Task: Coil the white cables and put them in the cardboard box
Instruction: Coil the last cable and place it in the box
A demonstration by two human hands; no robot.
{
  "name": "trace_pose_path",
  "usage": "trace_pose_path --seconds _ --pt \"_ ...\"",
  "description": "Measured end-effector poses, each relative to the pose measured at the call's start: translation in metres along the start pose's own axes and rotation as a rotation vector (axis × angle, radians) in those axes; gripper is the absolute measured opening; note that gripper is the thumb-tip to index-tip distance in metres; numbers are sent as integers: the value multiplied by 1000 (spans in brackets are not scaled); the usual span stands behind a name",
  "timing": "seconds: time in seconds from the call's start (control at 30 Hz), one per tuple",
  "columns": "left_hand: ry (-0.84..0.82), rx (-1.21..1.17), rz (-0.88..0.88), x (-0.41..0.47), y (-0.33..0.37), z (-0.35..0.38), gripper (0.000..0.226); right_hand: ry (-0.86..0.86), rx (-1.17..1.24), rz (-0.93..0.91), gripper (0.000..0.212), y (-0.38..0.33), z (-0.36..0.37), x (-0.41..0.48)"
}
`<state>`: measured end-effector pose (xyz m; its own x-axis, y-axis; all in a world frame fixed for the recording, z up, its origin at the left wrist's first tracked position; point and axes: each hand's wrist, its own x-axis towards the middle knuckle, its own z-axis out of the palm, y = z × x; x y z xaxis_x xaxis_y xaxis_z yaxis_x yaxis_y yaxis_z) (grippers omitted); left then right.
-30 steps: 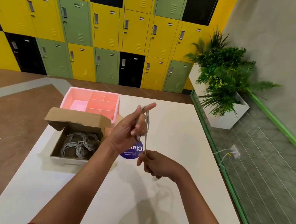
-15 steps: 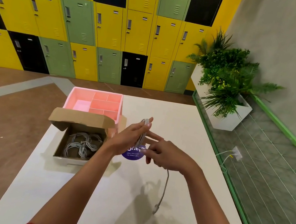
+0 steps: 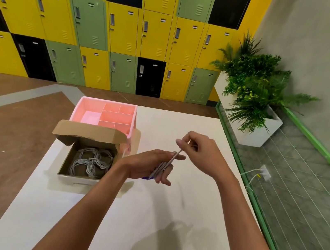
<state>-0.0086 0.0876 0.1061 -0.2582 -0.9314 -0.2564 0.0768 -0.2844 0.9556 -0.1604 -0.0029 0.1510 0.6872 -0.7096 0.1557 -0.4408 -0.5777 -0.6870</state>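
At the left, the open cardboard box on the table contains coiled cables. Just right of it, our left hand grips the gathered loops of a white cable above the table. Our right hand pinches the upper end of this cable.

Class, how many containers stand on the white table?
2. The open cardboard box sits near the table's left edge; the pink divided tray stands right behind it. Something small may lie hidden under the left hand.
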Motion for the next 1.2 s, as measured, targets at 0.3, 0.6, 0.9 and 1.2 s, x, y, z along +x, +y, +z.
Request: trace_pose_path --seconds 0.3,0.6,0.9,1.2 --pt "-251 -372 101 -1 -14 0 35 -40 330 -36 25 15 3 3" --pt "-494 -808 185 0 -13 -2 36 -95 441 36 50 22 25 -5" --pt "-515 -944 262 0 -15 -9 38 -186 566 173 62 15 41 -25" --pt "-144 -834 278 7 -19 -6 41 193 434 136 46 13 64 -18"
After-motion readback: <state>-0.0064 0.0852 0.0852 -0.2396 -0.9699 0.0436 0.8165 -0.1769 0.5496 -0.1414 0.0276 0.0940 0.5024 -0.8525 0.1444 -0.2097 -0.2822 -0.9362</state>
